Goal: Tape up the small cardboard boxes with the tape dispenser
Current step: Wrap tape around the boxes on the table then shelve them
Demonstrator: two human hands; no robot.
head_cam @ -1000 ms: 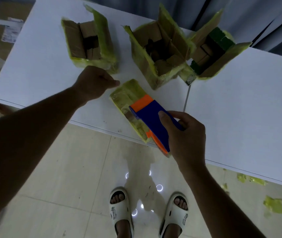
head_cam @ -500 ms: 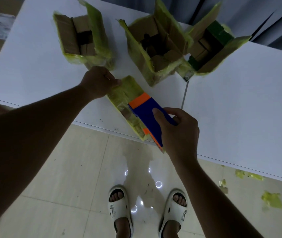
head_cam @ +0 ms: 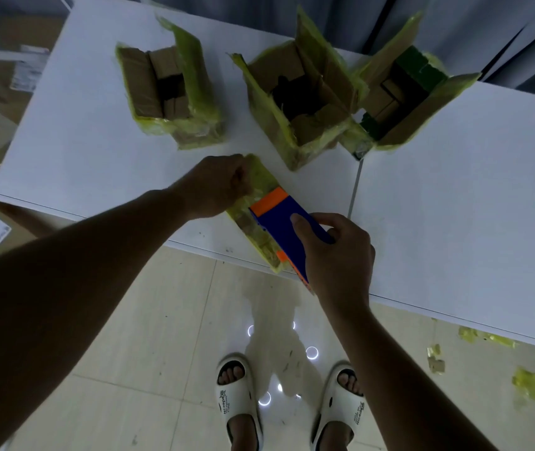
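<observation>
Now right hand (head_cam: 337,255) grips tape dispenser (head_cam: 282,219) on closed box (head_cam: 253,222); left hand (head_cam: 217,187) curled, pressing it.

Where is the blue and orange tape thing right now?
The tape dispenser is at the table's front edge, on the closed box, gripped by the right hand.

White table (head_cam: 455,196), tiled floor (head_cam: 168,336) w/ yellow tape scraps (head_cam: 533,387), white slippers (head_cam: 238,395) below.

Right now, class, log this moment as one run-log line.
right hand grips blue-and-orange tape dispenser | left hand holds yellow-taped cardboard box | three boxes open
</observation>
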